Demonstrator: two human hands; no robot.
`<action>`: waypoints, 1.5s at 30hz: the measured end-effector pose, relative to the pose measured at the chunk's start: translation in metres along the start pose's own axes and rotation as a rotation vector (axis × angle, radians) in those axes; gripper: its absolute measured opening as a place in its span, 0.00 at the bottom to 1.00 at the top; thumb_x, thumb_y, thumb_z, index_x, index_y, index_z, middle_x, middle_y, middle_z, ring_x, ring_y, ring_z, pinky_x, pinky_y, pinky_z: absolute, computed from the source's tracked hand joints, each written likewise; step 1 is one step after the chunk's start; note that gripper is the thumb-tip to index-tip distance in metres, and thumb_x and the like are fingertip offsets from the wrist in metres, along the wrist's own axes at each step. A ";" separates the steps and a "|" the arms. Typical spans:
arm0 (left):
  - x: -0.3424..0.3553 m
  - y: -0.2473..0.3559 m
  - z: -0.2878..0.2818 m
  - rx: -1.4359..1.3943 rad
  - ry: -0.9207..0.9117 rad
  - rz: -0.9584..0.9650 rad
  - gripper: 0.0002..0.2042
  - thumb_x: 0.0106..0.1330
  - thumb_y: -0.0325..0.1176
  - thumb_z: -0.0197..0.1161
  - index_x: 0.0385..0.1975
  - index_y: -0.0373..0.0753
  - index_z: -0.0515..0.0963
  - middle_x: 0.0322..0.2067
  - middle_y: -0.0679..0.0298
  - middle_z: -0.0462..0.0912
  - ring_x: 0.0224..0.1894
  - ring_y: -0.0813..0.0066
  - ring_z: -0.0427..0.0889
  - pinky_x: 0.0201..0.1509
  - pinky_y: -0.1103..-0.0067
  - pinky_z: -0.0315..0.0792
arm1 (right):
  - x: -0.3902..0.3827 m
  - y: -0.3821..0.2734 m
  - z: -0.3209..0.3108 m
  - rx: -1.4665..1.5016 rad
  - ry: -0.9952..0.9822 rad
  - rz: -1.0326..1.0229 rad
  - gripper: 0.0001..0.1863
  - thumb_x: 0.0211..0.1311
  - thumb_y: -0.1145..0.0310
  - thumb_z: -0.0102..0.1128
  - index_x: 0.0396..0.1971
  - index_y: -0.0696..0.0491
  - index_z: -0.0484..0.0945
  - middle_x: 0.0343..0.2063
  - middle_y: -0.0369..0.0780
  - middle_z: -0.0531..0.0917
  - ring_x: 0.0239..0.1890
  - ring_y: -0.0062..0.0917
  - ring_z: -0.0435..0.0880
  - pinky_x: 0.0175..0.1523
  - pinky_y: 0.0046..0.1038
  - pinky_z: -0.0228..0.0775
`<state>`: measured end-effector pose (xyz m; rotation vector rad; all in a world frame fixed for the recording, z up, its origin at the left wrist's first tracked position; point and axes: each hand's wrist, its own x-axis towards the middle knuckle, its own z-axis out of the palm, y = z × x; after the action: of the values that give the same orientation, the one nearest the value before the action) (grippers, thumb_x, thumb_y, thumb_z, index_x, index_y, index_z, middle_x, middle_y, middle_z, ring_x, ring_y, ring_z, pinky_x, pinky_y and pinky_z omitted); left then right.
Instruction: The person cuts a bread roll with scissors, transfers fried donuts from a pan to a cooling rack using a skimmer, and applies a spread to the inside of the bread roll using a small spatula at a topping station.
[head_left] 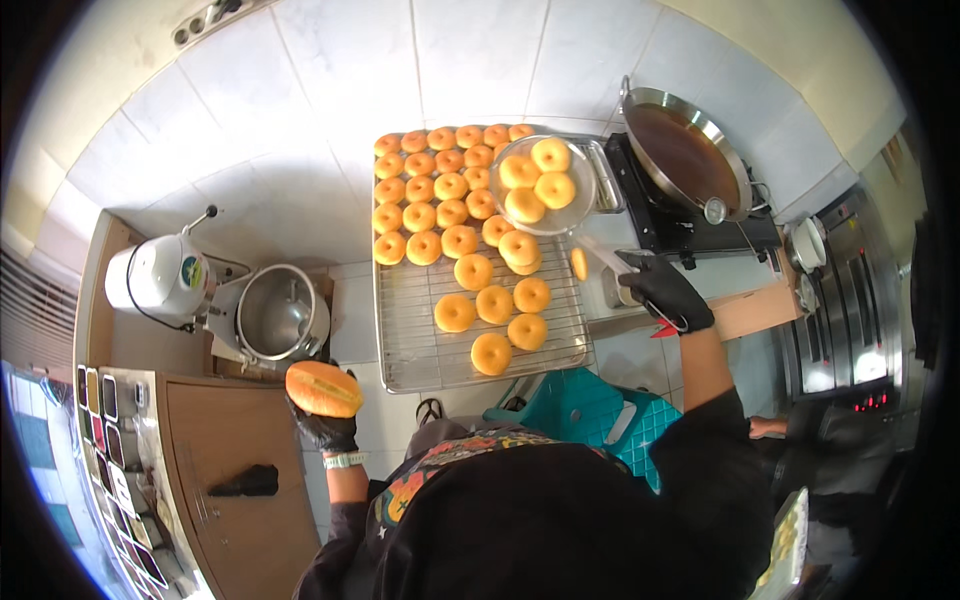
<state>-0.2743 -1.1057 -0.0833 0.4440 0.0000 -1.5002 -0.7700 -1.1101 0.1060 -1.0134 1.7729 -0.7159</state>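
Note:
My left hand (325, 425), in a black glove, holds up a browned doughnut (324, 389) with a pale band along its side. My right hand (668, 292), gloved in black too, is closed round the long handle of a round skimmer (587, 212). Several golden doughnuts (553, 189) lie in the skimmer's bowl, over the right side of a wire cooling rack (400, 330). Beside the handle, a single doughnut (579, 264) shows edge-on; whether anything supports it I cannot tell. Rows of doughnuts (419, 215) cover the far part of the rack, with looser ones nearer me.
At the far right a wide pan of brown oil (680, 155) sits on a black stove (655, 215). A white mixer (155, 277) and steel bowl (282, 312) stand left. A teal plastic stool (580, 410) is by my body. Another person's hand (768, 427) shows at right.

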 end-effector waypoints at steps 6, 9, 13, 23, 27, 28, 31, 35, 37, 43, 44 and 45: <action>0.020 -0.007 -0.014 -0.031 -0.016 -0.134 0.28 0.55 0.56 0.49 0.54 0.47 0.65 0.54 0.57 0.67 0.53 0.57 0.68 0.56 0.55 0.59 | -0.032 -0.016 0.070 -0.089 -0.382 0.092 0.27 0.53 0.68 0.53 0.55 0.54 0.65 0.13 0.31 0.71 0.13 0.11 0.68 0.18 0.15 0.61; 0.032 -0.006 0.000 0.043 0.019 -0.173 0.30 0.55 0.58 0.49 0.54 0.47 0.64 0.53 0.54 0.66 0.51 0.56 0.69 0.53 0.56 0.62 | -0.030 0.004 0.099 -0.127 -0.468 0.036 0.27 0.52 0.68 0.50 0.55 0.55 0.65 0.12 0.32 0.71 0.13 0.14 0.69 0.19 0.19 0.63; 0.056 -0.003 -0.004 0.062 -0.052 -0.353 0.30 0.56 0.60 0.46 0.55 0.48 0.62 0.54 0.50 0.64 0.50 0.53 0.69 0.48 0.54 0.66 | -0.045 -0.012 0.119 -0.320 -0.393 -0.048 0.27 0.50 0.70 0.47 0.54 0.57 0.65 0.12 0.38 0.73 0.14 0.19 0.73 0.22 0.23 0.67; 0.089 -0.025 -0.003 0.126 -0.098 -0.448 0.27 0.61 0.54 0.44 0.57 0.47 0.60 0.57 0.49 0.60 0.54 0.49 0.65 0.51 0.57 0.65 | -0.029 -0.032 0.122 -0.790 -0.190 -0.414 0.28 0.50 0.69 0.48 0.55 0.59 0.62 0.18 0.51 0.75 0.21 0.37 0.78 0.30 0.35 0.69; 0.094 -0.018 -0.003 0.163 -0.180 -0.505 0.26 0.62 0.52 0.41 0.57 0.44 0.60 0.57 0.54 0.62 0.56 0.50 0.63 0.54 0.59 0.64 | -0.025 -0.035 0.121 -0.983 -0.120 -0.494 0.29 0.50 0.70 0.49 0.55 0.59 0.60 0.18 0.51 0.76 0.24 0.40 0.78 0.32 0.37 0.69; 0.096 -0.017 -0.005 0.181 -0.248 -0.560 0.27 0.62 0.52 0.41 0.57 0.43 0.60 0.56 0.55 0.62 0.57 0.51 0.63 0.54 0.59 0.63 | -0.025 -0.033 0.121 -1.049 -0.043 -0.528 0.29 0.50 0.70 0.49 0.56 0.59 0.60 0.19 0.51 0.76 0.24 0.41 0.77 0.32 0.37 0.69; 0.099 -0.025 0.001 0.185 -0.179 -0.493 0.27 0.62 0.53 0.40 0.57 0.43 0.60 0.56 0.55 0.62 0.59 0.55 0.61 0.56 0.59 0.63 | -0.023 -0.016 0.112 -0.963 0.070 -0.561 0.31 0.49 0.71 0.51 0.58 0.51 0.60 0.15 0.50 0.75 0.18 0.41 0.75 0.27 0.38 0.67; 0.099 -0.028 0.005 0.209 -0.130 -0.421 0.27 0.62 0.53 0.41 0.57 0.43 0.60 0.57 0.55 0.62 0.59 0.57 0.60 0.57 0.58 0.62 | -0.039 -0.019 0.100 -0.857 0.055 -0.365 0.29 0.51 0.70 0.49 0.56 0.57 0.60 0.18 0.52 0.76 0.21 0.42 0.77 0.31 0.40 0.68; 0.098 -0.030 0.003 0.196 -0.111 -0.433 0.27 0.61 0.54 0.41 0.57 0.44 0.60 0.57 0.56 0.62 0.58 0.56 0.61 0.56 0.58 0.63 | -0.044 -0.017 0.093 -0.833 0.066 -0.312 0.29 0.52 0.70 0.49 0.57 0.57 0.60 0.17 0.53 0.75 0.19 0.43 0.76 0.28 0.39 0.68; 0.079 -0.019 0.013 0.240 -0.051 -0.443 0.29 0.58 0.59 0.41 0.57 0.50 0.59 0.58 0.58 0.60 0.49 0.55 0.68 0.44 0.54 0.68 | -0.004 0.023 0.057 -0.265 0.304 -0.284 0.27 0.52 0.69 0.51 0.55 0.57 0.64 0.12 0.41 0.75 0.11 0.26 0.73 0.19 0.27 0.64; 0.077 -0.012 0.003 0.239 -0.011 -0.413 0.30 0.58 0.59 0.42 0.57 0.50 0.59 0.59 0.58 0.60 0.48 0.55 0.69 0.44 0.54 0.68 | 0.013 0.025 0.051 -0.262 0.308 -0.281 0.27 0.52 0.69 0.51 0.55 0.57 0.64 0.12 0.41 0.75 0.11 0.26 0.73 0.19 0.27 0.64; 0.072 -0.011 0.000 0.241 0.000 -0.375 0.30 0.57 0.59 0.43 0.57 0.50 0.59 0.59 0.59 0.59 0.48 0.56 0.69 0.44 0.54 0.68 | 0.031 0.028 0.043 -0.040 0.284 -0.201 0.22 0.52 0.69 0.52 0.49 0.58 0.68 0.12 0.37 0.73 0.10 0.21 0.70 0.17 0.24 0.61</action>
<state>-0.2790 -1.1748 -0.1059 0.6648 -0.1029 -1.8783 -0.7459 -1.1247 0.0532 -1.1747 1.9499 -0.9941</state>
